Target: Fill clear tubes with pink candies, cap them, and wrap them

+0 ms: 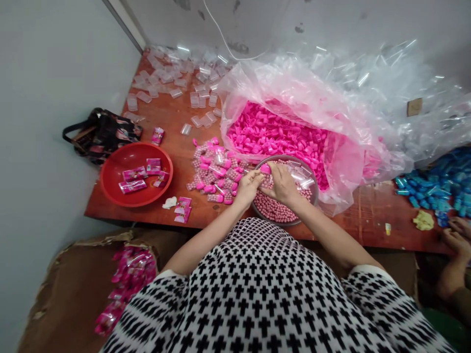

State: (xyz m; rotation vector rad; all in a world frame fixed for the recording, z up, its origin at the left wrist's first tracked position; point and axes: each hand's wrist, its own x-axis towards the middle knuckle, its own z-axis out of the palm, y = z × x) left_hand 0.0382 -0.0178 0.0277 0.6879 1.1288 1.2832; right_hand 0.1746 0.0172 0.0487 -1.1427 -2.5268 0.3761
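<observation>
My left hand point(249, 187) and my right hand point(282, 184) meet over a metal bowl point(311, 182) of small pink beads point(274, 208). Both hands are closed together on a small clear container with a pink cap point(265, 169). Left of the bowl lies a pile of filled clear containers with pink caps point(215, 171). Behind the bowl a big clear plastic bag point(342, 122) holds loose pink caps point(272, 135).
A red bowl point(114, 171) with pink packets sits at the left of the wooden table point(172, 122), a black bag point(101, 132) beside it. Empty clear containers point(176, 81) scatter at the back. Blue pieces point(437, 184) and another person's hands point(458, 235) are at right. A cardboard box point(73, 289) holds pink packets.
</observation>
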